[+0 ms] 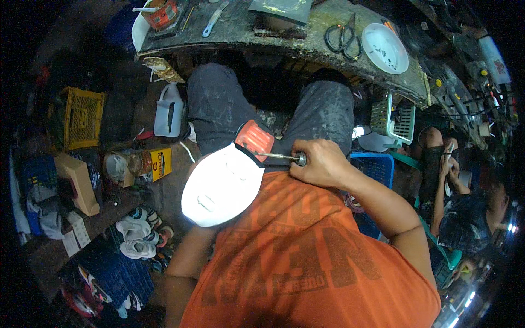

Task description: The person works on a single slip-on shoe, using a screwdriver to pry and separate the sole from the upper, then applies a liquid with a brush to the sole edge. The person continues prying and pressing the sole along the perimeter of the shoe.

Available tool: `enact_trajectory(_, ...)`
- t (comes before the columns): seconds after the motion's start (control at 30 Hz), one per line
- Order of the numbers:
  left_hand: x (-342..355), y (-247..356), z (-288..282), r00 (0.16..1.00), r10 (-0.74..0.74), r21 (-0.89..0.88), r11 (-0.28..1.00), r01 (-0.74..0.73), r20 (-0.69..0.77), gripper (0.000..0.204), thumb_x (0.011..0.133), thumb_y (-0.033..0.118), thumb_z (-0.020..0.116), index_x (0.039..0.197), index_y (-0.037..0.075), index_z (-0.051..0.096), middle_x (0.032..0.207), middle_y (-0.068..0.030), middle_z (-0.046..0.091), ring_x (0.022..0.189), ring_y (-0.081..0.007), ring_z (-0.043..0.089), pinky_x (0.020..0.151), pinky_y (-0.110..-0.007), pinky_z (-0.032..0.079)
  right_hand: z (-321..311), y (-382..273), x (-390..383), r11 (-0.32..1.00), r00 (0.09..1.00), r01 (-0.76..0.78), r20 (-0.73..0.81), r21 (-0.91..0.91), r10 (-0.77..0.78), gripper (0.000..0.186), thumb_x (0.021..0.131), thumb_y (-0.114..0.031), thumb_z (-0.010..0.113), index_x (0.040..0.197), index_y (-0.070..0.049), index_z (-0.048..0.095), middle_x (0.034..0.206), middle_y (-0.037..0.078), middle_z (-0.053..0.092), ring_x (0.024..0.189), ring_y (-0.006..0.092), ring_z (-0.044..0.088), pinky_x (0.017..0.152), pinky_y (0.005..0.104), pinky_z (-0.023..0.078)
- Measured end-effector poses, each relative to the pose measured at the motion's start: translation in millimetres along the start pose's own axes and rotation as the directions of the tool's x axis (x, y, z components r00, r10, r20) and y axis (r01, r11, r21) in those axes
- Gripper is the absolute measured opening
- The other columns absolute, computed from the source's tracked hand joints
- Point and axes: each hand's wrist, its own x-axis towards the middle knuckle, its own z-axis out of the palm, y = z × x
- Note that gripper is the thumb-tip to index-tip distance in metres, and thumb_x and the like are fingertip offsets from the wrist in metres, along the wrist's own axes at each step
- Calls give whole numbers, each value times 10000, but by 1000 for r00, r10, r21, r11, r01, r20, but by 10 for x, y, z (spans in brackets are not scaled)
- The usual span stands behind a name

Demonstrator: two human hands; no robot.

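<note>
A white, overexposed shoe or shoe piece [219, 191], with a red padded section [252, 141] at its upper end, sits over my lap. My left forearm runs up behind it; that hand is hidden. My right hand [313, 159] is closed around the handle of a thin metal tool [279, 156], whose shaft reaches left to the shoe's red end.
Ahead, a worn bench [224, 44] carries black scissors [344, 41], a white bowl [384, 46] and knife-like tools. Yellow crate [82, 117], jug [168, 109] and shoes [136, 240] lie left; baskets [372, 169] right. A co-worker [459, 218] sits at right, hands on a tool.
</note>
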Motion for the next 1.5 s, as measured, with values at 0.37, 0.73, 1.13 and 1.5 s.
enact_trajectory(0.37,-19,177,-52,982,-127,158,982,105,138,730,977,591,653,1578,206,496,1572,-62,543,1453,-294,477,1226,-461,353,130,-21,-72,994,998,-57,-1,92,58,321,798,-302,719,973,-34,747,828,241,737,848,427,747,799,508,586)
enact_trajectory(0.73,93,330,-129,988,-45,-404,915,-19,-148,658,982,453,660,1529,123,504,1472,-117,590,1359,-295,552,1143,-446,440,22,-6,0,1000,986,-7,-166,-3,6,288,796,-281,722,947,-36,735,877,229,749,854,434,735,789,523,582)
enact_trajectory(1.13,162,-377,82,989,-141,-998,-37,-46,-40,713,958,457,684,1547,113,476,1491,-137,572,1377,-320,541,1158,-471,435,-494,41,472,857,893,425,-22,-293,-450,264,749,-283,756,918,-86,713,889,125,741,833,388,733,720,541,579)
enact_trajectory(1.5,166,-528,172,993,-114,-988,-147,-40,-23,766,935,460,705,1563,103,450,1508,-156,555,1394,-342,530,1171,-493,431,-553,-128,474,834,907,420,120,-358,-405,278,766,-291,760,914,-61,713,912,143,755,835,391,742,735,535,597)
